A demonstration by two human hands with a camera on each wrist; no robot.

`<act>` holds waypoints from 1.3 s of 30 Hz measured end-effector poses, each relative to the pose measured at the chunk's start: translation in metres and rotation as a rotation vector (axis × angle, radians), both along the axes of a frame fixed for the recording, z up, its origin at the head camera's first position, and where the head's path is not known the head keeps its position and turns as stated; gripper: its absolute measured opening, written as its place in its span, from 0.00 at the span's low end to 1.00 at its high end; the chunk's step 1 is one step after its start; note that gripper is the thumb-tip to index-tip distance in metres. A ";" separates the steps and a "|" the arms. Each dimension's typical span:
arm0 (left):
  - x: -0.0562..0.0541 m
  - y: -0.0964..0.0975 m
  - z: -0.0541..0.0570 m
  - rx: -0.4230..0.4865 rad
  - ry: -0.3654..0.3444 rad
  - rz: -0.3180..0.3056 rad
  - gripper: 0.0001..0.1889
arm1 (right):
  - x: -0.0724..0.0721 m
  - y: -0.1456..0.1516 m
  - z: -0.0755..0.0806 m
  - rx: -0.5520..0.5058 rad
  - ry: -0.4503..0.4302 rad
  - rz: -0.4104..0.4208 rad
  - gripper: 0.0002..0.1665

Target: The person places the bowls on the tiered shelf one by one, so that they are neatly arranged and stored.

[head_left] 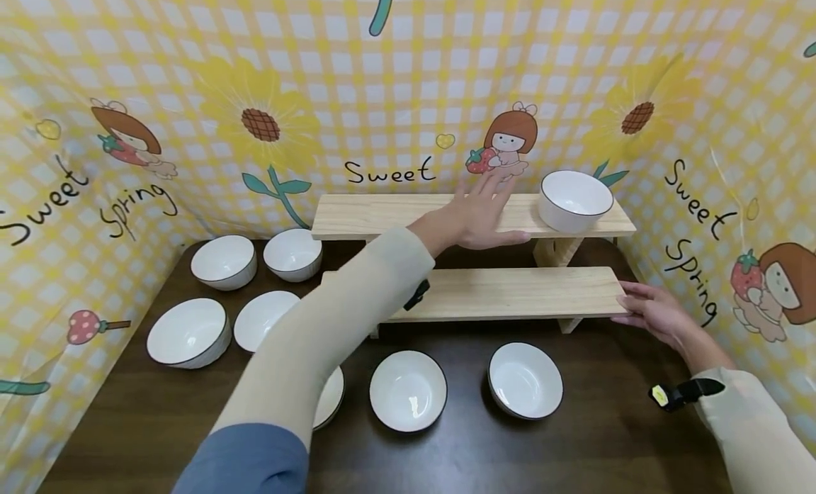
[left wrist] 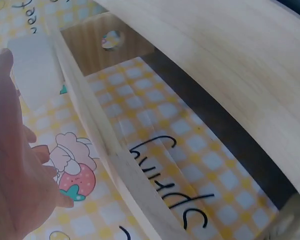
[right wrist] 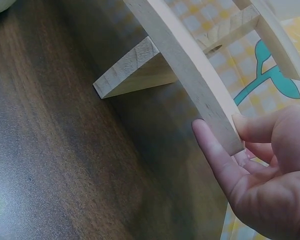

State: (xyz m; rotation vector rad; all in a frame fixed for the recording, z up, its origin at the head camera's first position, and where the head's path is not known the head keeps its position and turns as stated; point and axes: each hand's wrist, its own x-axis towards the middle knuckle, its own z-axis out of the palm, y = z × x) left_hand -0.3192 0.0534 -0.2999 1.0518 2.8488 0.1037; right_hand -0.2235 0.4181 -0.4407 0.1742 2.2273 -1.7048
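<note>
Wooden shelf [head_left: 510,293]: pale, grained, two-tiered; round bowl [head_left: 576,196] atop.

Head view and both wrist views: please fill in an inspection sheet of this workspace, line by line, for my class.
Surface: dark wood-grain tabletop, lightly reflective.
Job's things: wooden stand with an upper shelf and a lower shelf; one white bowl upright at the upper shelf's right end; seven table bowls visible, open side up, some partly behind the left sleeve.
Clutter: nothing seen.
Grippers: left hand at the upper shelf, fingers straight, contact unclear; right hand pinches the lower shelf's right end.
Cables: nothing seen.
Surroundings: yellow checked cloth behind and at both sides, printed with sunflowers and lettering.
</note>
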 end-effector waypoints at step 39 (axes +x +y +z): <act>0.069 -0.153 -0.014 0.022 -0.070 -0.092 0.51 | 0.005 -0.002 0.001 -0.013 0.021 0.017 0.38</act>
